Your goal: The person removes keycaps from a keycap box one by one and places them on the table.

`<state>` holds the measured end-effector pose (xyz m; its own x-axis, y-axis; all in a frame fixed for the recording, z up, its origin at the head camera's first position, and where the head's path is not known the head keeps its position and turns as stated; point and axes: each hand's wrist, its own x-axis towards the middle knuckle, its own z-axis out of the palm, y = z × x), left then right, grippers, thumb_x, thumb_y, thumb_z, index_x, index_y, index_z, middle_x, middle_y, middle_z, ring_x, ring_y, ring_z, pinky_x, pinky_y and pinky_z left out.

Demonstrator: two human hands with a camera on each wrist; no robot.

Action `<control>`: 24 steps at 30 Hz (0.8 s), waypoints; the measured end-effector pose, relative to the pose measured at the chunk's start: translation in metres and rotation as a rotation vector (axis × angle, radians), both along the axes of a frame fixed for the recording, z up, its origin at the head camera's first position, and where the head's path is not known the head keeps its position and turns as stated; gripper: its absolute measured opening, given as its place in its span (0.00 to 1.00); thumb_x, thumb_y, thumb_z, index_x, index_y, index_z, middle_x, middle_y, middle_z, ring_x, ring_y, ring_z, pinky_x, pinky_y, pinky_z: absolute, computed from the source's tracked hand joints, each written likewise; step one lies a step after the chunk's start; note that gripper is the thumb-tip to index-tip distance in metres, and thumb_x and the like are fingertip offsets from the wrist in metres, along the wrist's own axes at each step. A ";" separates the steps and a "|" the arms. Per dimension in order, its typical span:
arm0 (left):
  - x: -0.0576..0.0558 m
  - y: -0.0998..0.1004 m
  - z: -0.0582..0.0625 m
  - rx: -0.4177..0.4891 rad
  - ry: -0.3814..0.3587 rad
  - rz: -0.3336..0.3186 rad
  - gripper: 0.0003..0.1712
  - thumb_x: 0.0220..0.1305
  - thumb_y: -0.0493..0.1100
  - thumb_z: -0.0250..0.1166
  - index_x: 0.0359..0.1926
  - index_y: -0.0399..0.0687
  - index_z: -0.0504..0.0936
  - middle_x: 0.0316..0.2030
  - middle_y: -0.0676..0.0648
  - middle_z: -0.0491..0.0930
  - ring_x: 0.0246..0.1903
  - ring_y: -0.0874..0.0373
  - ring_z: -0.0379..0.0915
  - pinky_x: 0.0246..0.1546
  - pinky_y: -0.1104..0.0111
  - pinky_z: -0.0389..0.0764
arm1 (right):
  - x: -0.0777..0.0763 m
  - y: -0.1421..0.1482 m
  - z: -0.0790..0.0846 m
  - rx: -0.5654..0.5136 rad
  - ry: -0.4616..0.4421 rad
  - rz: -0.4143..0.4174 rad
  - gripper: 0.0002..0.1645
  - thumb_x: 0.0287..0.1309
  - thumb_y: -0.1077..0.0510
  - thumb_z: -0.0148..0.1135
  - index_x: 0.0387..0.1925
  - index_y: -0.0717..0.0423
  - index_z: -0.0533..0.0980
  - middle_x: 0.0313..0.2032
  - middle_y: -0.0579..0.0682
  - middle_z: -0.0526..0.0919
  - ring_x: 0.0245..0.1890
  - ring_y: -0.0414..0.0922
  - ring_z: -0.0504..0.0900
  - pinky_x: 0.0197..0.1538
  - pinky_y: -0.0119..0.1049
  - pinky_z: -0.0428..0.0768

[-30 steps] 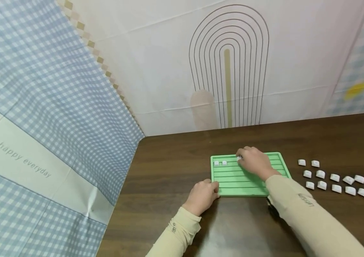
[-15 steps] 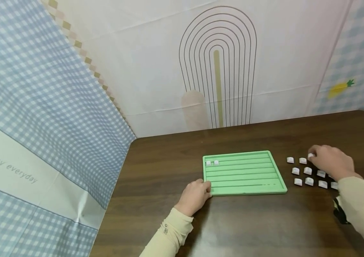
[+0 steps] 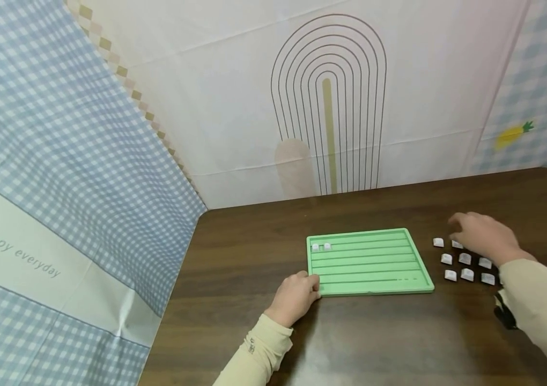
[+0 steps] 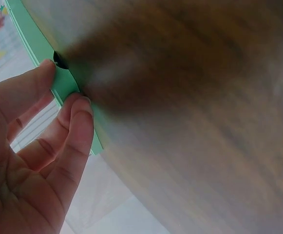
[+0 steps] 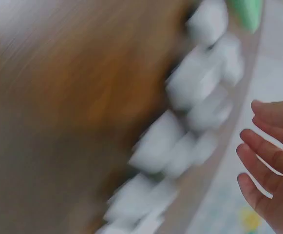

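A green tray (image 3: 365, 261) with ridged rows lies on the table, two white keycaps (image 3: 321, 247) in its top row at the left. At its lower left corner my left hand (image 3: 293, 296) grips the rim; the left wrist view shows thumb and fingers pinching the tray's edge (image 4: 65, 84). My right hand (image 3: 486, 236) hovers over loose white keycaps (image 3: 465, 259) right of the tray, partly hiding some. In the right wrist view the fingers (image 5: 258, 163) are spread and hold nothing, with blurred keycaps (image 5: 158, 141) beside them.
The brown wooden table (image 3: 375, 338) carries the tray and several keycaps set out in rough rows. A white patterned cloth (image 3: 235, 107) hangs behind it, and a blue checked cloth (image 3: 109, 123) on the left.
My right hand has gone from the tray to the keycaps on the right, then slightly left. The keycap at its fingertips half a second ago is no longer there. Left hand keeps its grip.
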<state>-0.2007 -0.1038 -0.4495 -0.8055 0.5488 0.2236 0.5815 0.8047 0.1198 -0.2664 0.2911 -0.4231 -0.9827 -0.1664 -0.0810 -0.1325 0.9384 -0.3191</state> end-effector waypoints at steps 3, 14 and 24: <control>0.000 -0.002 0.001 -0.002 0.006 0.010 0.07 0.52 0.44 0.67 0.26 0.49 0.78 0.23 0.51 0.76 0.22 0.61 0.72 0.22 0.75 0.75 | -0.011 -0.044 0.010 -0.009 0.061 0.066 0.25 0.56 0.55 0.57 0.51 0.67 0.71 0.50 0.72 0.74 0.45 0.66 0.74 0.36 0.59 0.76; 0.003 0.000 0.000 -0.008 0.048 -0.017 0.08 0.51 0.45 0.68 0.25 0.50 0.77 0.21 0.52 0.75 0.20 0.63 0.69 0.20 0.78 0.71 | -0.019 -0.193 -0.009 -0.130 0.115 0.245 0.20 0.57 0.56 0.58 0.49 0.61 0.74 0.48 0.63 0.79 0.47 0.59 0.75 0.46 0.57 0.77; 0.003 0.001 -0.001 -0.026 0.087 -0.028 0.09 0.50 0.46 0.68 0.26 0.51 0.76 0.22 0.52 0.76 0.19 0.62 0.69 0.20 0.77 0.71 | -0.020 -0.223 -0.029 0.030 0.281 0.272 0.10 0.55 0.57 0.60 0.36 0.59 0.75 0.36 0.56 0.79 0.36 0.54 0.76 0.37 0.51 0.77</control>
